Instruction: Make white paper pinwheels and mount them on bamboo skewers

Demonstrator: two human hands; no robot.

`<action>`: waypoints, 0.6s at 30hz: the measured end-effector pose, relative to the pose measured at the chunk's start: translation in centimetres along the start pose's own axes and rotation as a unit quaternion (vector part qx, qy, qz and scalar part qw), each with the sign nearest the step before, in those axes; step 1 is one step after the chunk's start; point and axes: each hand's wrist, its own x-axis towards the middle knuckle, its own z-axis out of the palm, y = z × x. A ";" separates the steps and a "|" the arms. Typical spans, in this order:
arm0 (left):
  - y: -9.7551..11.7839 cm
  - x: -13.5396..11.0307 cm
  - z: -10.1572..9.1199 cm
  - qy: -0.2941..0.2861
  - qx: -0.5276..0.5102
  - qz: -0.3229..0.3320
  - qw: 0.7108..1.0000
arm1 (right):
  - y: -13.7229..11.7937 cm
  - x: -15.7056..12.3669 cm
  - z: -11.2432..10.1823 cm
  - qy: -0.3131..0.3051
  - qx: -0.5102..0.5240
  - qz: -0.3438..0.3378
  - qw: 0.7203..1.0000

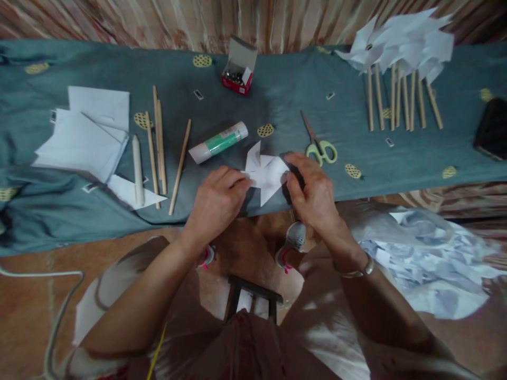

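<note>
A white folded paper pinwheel (264, 172) lies on the grey-green cloth (277, 100) near its front edge. My left hand (217, 203) pinches the pinwheel's left side with curled fingers. On the pinwheel's right edge, my right hand (312, 192) grips with its fingers closed. A glue stick (218, 142) lies just behind the left hand. Green-handled scissors (320, 146) rest just behind the right hand.
A stack of white paper sheets (85, 137) and several wooden sticks (160, 145) lie at the left. A small open red box (238, 68) stands at the back. Finished pinwheels on sticks (400, 63) lie at the back right, a dark phone (493, 129) at the far right.
</note>
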 end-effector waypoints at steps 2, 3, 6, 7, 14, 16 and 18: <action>-0.3 0.1 -0.1 -0.005 -0.002 -0.012 1.000 | -0.3 -0.1 -0.1 0.006 0.001 0.007 1.000; -0.4 0.1 -0.2 -0.008 -0.004 -0.018 1.000 | -0.4 -0.2 -0.1 0.007 0.002 0.013 1.000; 0.0 0.2 -0.3 -0.005 -0.016 -0.024 1.000 | -0.9 -0.4 -0.2 0.005 0.002 0.038 0.999; 0.3 0.2 -0.3 0.002 -0.020 -0.022 1.000 | -1.1 -0.5 -0.2 0.003 0.001 0.046 0.999; 2.2 0.3 0.3 -0.001 -0.011 0.033 0.999 | -1.3 -0.6 -0.2 0.008 -0.003 0.061 0.998; 2.5 0.3 0.6 -0.013 -0.007 0.038 0.999 | -1.3 -0.6 -0.2 0.007 -0.006 0.058 0.998; 2.5 0.4 0.8 -0.018 -0.004 0.036 0.999 | -1.2 -0.6 -0.2 0.003 -0.006 0.057 0.998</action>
